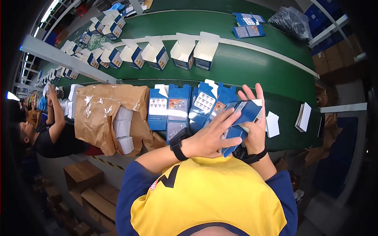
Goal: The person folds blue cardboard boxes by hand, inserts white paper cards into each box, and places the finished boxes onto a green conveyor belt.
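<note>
Close to my chest, a blue folding carton [248,113] is partly folded, with its white inside showing at one end. My left hand [212,135] presses on it from the left, fingers across its face and thumb along the lower part. On the other side my right hand [258,131] holds it against the palm with the thumb, the other fingers stretched upward. Just beyond my left hand lie flat blue cartons [158,122] with white flaps, and more flat cartons [202,98] overlap beside them. White card pieces [272,125] lie right of my right hand.
A torn brown paper package [94,118] holding stacked white inserts [125,122] stands at left. Opened blue-and-white boxes [183,53] line the green conveyor [252,59]. A clear plastic bag [290,23] sits far right. A co-worker [51,133] works at far left.
</note>
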The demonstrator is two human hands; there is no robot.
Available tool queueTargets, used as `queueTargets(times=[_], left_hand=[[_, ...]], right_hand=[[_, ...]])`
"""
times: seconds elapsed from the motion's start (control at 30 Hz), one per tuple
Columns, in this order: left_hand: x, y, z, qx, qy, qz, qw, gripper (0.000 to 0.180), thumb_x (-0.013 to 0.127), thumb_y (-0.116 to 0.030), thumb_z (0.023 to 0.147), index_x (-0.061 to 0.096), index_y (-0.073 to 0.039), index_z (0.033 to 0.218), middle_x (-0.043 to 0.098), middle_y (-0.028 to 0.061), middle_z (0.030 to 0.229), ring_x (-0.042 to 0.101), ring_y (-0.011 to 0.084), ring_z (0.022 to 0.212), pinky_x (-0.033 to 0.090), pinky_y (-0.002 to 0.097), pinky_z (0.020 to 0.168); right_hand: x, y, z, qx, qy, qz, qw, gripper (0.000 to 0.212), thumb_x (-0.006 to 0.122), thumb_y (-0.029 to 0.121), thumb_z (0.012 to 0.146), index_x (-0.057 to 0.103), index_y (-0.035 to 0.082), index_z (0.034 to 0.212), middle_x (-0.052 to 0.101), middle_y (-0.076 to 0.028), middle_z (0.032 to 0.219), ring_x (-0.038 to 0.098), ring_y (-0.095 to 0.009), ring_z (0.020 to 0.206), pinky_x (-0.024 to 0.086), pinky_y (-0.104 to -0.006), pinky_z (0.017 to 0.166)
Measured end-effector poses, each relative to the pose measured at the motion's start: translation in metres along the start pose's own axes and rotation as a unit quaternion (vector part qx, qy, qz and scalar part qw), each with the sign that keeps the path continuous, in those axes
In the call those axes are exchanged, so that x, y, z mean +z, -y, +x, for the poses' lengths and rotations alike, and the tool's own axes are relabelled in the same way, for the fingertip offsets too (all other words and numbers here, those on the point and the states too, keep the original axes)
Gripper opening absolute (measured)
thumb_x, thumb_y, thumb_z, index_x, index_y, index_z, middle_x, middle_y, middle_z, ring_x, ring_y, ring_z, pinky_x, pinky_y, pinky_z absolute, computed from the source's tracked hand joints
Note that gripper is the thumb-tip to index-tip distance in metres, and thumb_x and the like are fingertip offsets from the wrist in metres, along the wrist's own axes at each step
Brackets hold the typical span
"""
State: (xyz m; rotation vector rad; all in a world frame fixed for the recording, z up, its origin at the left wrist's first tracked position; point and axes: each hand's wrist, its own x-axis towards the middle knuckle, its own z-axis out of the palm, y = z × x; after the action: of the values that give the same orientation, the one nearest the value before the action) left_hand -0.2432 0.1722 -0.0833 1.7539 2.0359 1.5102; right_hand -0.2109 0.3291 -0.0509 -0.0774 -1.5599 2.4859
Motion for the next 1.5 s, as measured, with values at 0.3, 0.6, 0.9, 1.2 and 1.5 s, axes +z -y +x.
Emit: queueTargets(times=[0.3, 0.6, 0.9, 1.2, 1.5], left_hand=[[-0.024, 0.005, 0.015, -0.028, -0.113, 0.039, 0.992, 0.081, 0.082, -0.032, 0.061, 0.043, -0.027, 0.131, 0.022, 0.0262, 0.138, 0.029, 0.0458, 0.123, 0.03, 0.0523, 0.1], [-0.012, -0.009, 0.019, -0.163, -0.184, -0.071, 0.967, 0.084, 0.085, -0.029, 0.058, 0.043, -0.028, 0.131, 0.031, 0.0233, 0.128, 0.037, 0.0434, 0.115, 0.036, 0.0457, 0.096], [-0.013, 0.004, 0.012, -0.024, -0.13, 0.084, 0.988, 0.073, 0.082, -0.017, 0.058, 0.051, -0.015, 0.124, 0.032, 0.0231, 0.128, 0.041, 0.0404, 0.112, 0.04, 0.0431, 0.092], [-0.029, 0.004, 0.018, -0.044, -0.063, 0.112, 0.991, 0.048, 0.08, -0.018, 0.059, 0.058, -0.009, 0.101, 0.038, 0.0231, 0.122, 0.044, 0.0393, 0.109, 0.042, 0.0416, 0.089], [-0.033, 0.001, 0.022, -0.073, -0.062, 0.051, 0.994, 0.059, 0.082, -0.021, 0.058, 0.052, -0.011, 0.108, 0.038, 0.0206, 0.122, 0.044, 0.04, 0.107, 0.041, 0.0432, 0.089]], right_hand=[[-0.006, -0.004, -0.004, 0.027, -0.066, 0.147, 0.987, 0.087, 0.035, 0.067, 0.085, 0.021, 0.002, 0.141, 0.04, -0.015, 0.134, 0.038, -0.023, 0.125, 0.031, -0.0362, 0.103], [-0.001, 0.006, 0.004, -0.086, 0.073, 0.031, 0.993, 0.088, 0.061, 0.046, 0.081, 0.014, 0.004, 0.143, 0.034, -0.015, 0.139, 0.035, -0.025, 0.127, 0.027, -0.0353, 0.106], [-0.01, 0.008, -0.004, 0.004, 0.043, 0.061, 0.997, 0.087, 0.067, 0.022, 0.08, 0.01, 0.007, 0.144, 0.029, -0.014, 0.143, 0.033, -0.024, 0.129, 0.025, -0.0362, 0.106], [-0.021, -0.005, -0.009, -0.007, 0.04, -0.041, 0.998, 0.056, 0.06, 0.014, 0.085, 0.037, 0.007, 0.136, 0.044, -0.012, 0.129, 0.042, -0.022, 0.121, 0.03, -0.0348, 0.103], [-0.048, -0.027, 0.006, -0.105, 0.15, 0.074, 0.98, 0.041, 0.066, 0.007, 0.079, 0.053, 0.004, 0.119, 0.047, -0.015, 0.125, 0.039, -0.027, 0.123, 0.031, -0.0388, 0.102]])
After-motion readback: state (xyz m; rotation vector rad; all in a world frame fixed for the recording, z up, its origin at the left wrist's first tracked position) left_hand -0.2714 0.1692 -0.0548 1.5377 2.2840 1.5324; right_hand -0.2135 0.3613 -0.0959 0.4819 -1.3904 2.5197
